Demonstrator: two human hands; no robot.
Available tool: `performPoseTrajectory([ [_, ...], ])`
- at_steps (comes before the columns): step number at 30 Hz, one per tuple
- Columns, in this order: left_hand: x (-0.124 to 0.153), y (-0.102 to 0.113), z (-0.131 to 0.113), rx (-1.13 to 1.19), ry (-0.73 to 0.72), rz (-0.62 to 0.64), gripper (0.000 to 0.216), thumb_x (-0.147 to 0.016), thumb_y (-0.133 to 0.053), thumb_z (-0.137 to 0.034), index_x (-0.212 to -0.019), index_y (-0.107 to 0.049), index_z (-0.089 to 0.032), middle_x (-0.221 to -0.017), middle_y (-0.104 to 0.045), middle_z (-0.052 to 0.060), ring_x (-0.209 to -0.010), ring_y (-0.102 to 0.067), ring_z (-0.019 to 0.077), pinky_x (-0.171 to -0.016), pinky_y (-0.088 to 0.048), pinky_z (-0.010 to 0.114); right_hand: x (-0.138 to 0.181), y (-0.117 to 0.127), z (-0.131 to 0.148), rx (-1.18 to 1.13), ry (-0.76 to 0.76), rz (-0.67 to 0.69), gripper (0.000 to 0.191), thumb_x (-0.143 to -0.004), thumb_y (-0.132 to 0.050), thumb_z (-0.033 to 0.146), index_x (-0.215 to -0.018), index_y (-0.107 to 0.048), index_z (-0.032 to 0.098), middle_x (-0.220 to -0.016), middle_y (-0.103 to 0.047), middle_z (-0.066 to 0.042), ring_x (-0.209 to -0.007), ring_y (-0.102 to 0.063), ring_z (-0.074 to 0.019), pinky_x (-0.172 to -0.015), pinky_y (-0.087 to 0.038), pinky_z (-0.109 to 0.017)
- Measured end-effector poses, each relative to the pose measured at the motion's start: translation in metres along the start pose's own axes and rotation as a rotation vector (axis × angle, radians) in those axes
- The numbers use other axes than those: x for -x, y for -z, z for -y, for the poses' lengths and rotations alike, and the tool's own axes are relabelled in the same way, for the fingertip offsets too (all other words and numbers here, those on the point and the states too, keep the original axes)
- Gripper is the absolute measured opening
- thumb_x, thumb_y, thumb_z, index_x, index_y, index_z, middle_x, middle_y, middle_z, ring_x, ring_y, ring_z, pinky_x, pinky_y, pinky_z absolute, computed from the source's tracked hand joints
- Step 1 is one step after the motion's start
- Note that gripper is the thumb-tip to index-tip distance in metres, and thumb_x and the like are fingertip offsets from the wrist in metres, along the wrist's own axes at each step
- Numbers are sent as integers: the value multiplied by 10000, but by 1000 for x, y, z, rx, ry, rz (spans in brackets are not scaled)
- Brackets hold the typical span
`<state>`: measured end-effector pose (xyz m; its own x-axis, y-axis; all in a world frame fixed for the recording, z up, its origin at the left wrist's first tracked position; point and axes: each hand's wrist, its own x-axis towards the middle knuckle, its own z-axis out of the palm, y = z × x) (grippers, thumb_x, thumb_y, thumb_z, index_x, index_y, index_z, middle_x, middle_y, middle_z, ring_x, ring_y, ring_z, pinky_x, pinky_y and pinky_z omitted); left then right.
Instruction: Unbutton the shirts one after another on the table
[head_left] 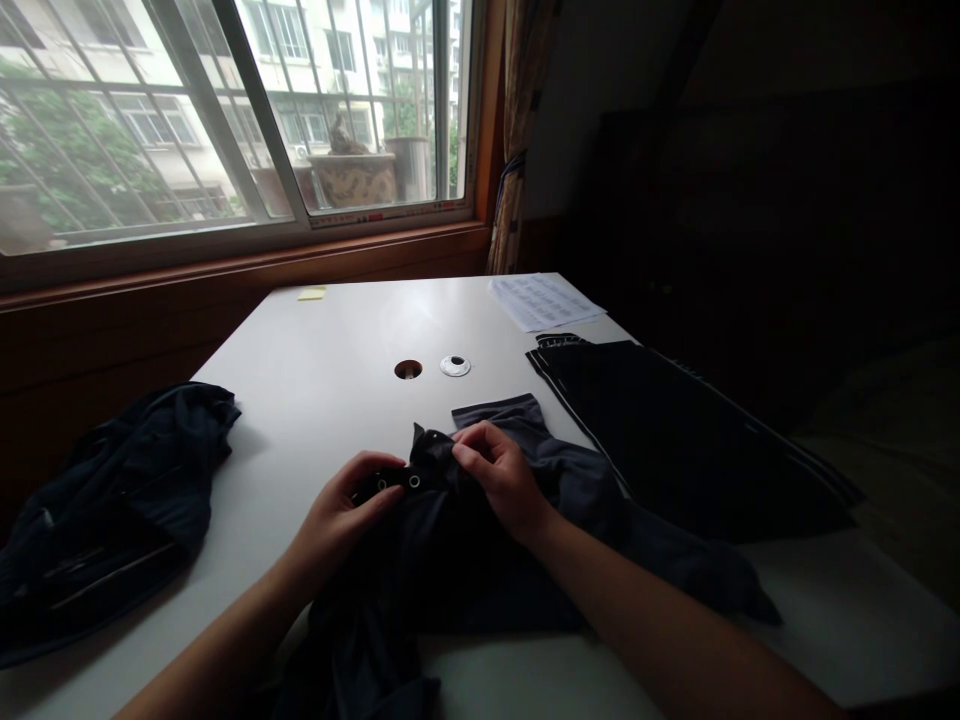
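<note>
A dark navy garment point(480, 560) with a strip of metal snap buttons lies crumpled on the white table point(337, 340) in front of me. My left hand point(349, 505) pinches the snap strip at its left end. My right hand point(499, 475) grips the fabric just right of the snaps, fingers curled around a fold. Both hands hold the same piece of clothing, close together.
A heap of dark clothes point(112, 510) sits at the table's left edge. A flat black garment with white piping point(675, 430) lies at the right. Papers point(544, 300), a yellow sticky note point(311, 293), a cable hole point(408, 369) and its cap point(455, 365) are farther back, under the window.
</note>
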<state>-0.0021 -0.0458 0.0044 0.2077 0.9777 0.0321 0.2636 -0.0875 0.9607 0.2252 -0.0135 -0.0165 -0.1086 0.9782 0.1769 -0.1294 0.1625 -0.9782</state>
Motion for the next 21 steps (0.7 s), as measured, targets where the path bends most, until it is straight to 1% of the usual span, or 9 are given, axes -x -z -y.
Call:
performPoseTrajectory([
  [4,1,1,-2,27,12,-50,295,-878,-673,-429,-1091,-671,-224,-1107,-701,61,-1059,-647,260,-887,-516,339,0,0,1,-3,1,-33,182,-842,-688,377,-841,-631,204,-837,-638,-9,-731,-567,-145,-700,-465,-275],
  [8,1,0,-3,67,28,-93,266,-877,-678,-424,-1046,-678,-218,-1053,-704,50,-1017,-653,246,-840,-515,318,0,0,-1,-23,-11,-10,191,-847,-685,386,-849,-627,203,-812,-626,0,-707,-556,-137,-682,-461,-266],
  [13,-1,2,0,74,52,-79,248,-859,-705,-408,-1005,-687,-209,-1010,-710,49,-992,-650,243,-829,-507,324,-1,0,-1,9,-1,3,199,-853,-681,400,-854,-637,206,-818,-633,-6,-747,-571,-152,-699,-462,-274],
  [17,-2,6,5,62,43,-63,239,-842,-730,-395,-988,-692,-209,-991,-714,43,-978,-655,240,-821,-506,320,0,0,0,21,3,23,210,-857,-678,418,-866,-648,210,-853,-655,-18,-800,-595,-168,-740,-473,-287],
  [21,-2,6,3,52,37,-70,251,-834,-735,-408,-981,-696,-208,-978,-719,44,-953,-663,242,-820,-513,327,-1,0,0,25,4,29,218,-855,-682,426,-867,-652,211,-872,-667,-24,-820,-607,-174,-761,-483,-293],
])
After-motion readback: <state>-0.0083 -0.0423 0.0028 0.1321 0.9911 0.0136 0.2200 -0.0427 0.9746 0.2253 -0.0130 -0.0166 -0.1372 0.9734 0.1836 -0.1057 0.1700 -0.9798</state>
